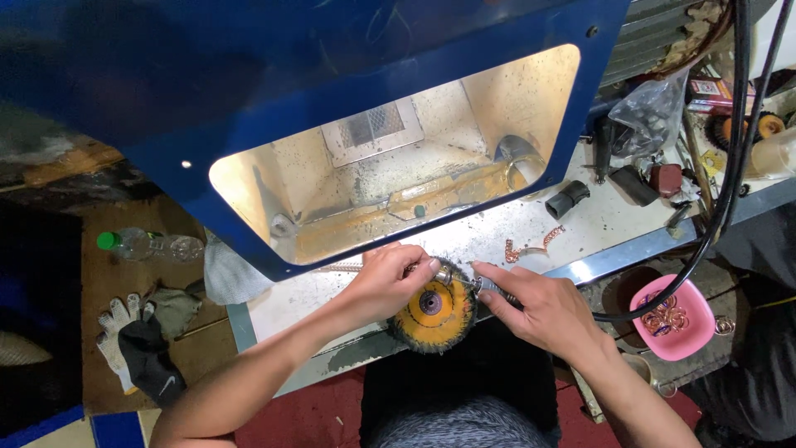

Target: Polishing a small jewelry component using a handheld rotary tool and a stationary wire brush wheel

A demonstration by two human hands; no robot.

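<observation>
A round brush wheel (434,314) with a yellow face and dark bristles sits at the near edge of a pale work surface (531,224). My left hand (388,280) rests on top of the wheel and pinches a small shiny metal piece (444,272) at its fingertips. My right hand (539,305) grips a slim metal tool (489,287) whose tip points at that piece. The two hands nearly meet just above the wheel.
A blue hood (348,75) with a lit opening hangs over the surface. Copper-coloured bits (531,244) lie right of my hands. A pink bowl (673,317) of copper rings sits at the right. Work gloves (137,336) and a plastic bottle (145,244) lie left. Black cables (730,166) hang at right.
</observation>
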